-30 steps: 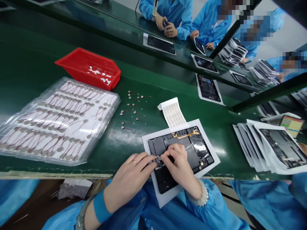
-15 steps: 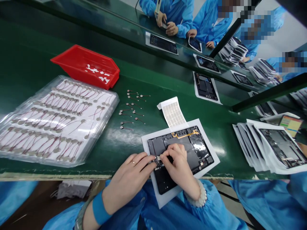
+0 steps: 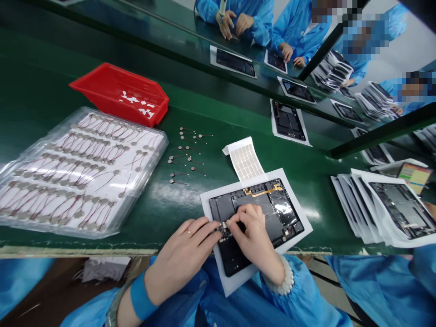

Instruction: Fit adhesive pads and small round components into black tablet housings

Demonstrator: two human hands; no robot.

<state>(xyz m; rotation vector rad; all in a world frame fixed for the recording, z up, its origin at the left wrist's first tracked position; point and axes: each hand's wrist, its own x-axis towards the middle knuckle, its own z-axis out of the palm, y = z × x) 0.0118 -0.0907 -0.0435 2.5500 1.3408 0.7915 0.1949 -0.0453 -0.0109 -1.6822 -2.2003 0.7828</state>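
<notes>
tablet housing flat, long axis along bench, right end farther

Opp. co-worker's hands drawn back from tablet

We read the glossy green table as a smooth coated top. The red plastic tray is smooth with a slight sheen, and the clear plastic blister tray is thin and shiny. The metal coin discs look dull grey, on fine wires. The matt black panel carries a glossy film patch and an amber flex cable. Under it sits a matt white paper sheet. The blue cloth sleeve looks smooth and soft.
</notes>
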